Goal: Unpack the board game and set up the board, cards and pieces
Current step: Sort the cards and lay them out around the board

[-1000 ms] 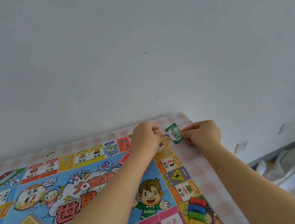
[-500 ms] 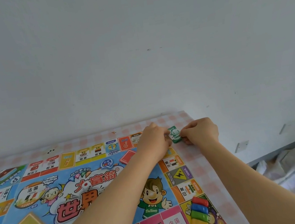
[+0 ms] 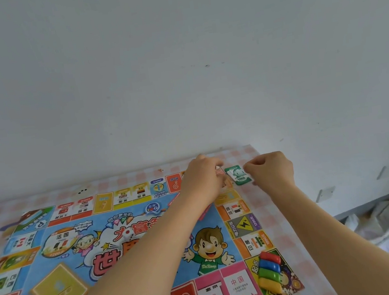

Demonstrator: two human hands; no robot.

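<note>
Two hands meet at the board's (image 3: pixel 243 225) far right corner: the right hand's (image 3: pixel 271 174) fingers (image 3: pixel 250 167) pinch the green note (image 3: pixel 238 176) just off it, long axis slanting outward; the left hand's (image 3: pixel 202 183) curled fingers conceal any contents.

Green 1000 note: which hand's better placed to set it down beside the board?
Right. The right hand pinches the green 1000 note over the tablecloth, just off the board's far corner. The left hand is curled over that corner, apparently busy.
</note>
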